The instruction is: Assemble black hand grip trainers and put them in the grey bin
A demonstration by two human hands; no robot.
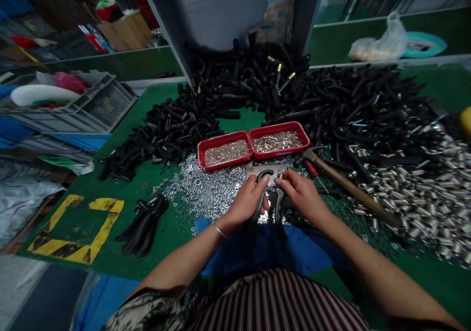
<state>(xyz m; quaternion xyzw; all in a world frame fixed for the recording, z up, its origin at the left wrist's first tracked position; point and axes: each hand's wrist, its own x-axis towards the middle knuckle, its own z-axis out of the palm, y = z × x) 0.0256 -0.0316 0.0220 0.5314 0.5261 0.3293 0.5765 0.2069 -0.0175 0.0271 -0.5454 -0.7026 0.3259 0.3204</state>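
Black-handled pruning shears (278, 209) are held between my two hands, their curved hook-shaped jaw pointing away from me. My left hand (245, 201) is wrapped round the left handle, thumb on top. My right hand (303, 196) is closed at the upper right of the shears, its fingertips pinching a small silver coil (281, 174) that looks like a spring. Fingers hide part of the joint. Beneath the hands lies a metal plate (251, 170) among loose washers and nuts (206, 191).
Two red trays (199, 155) of small metal pins stand just beyond. A wooden-handled hammer (353, 188) and red-handled screwdriver (311, 169) lie right, beside silver springs (427, 188). Black handle parts (235, 83) are heaped behind; several shears (143, 225) lie left. A grey crate (99, 107) stands far left.
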